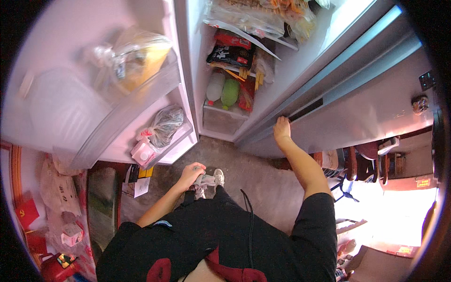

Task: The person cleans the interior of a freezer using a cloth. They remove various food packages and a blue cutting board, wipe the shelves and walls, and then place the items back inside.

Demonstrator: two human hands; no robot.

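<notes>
Low in front of my body, my left hand [192,174] is closed around a crumpled grey-green item [203,180], perhaps a cloth or plastic bag. My right hand [282,129] has its fingers hooked at the edge of the right refrigerator door [347,105], beside a dark handle recess [306,110]. Between the doors, the lit compartment holds a black-and-red food packet [230,51], a green bottle [230,92] and a whitish bottle [215,86]. Packed plastic bags [257,16] fill the upper shelf.
The left refrigerator door [63,42] stands wide, with a bagged yellow item [151,60], a knotted plastic bag [167,125] and a pink carton [143,152] in its bins. My shoe [218,176] is on the grey floor [257,187]. Wooden chairs [351,164] stand at right.
</notes>
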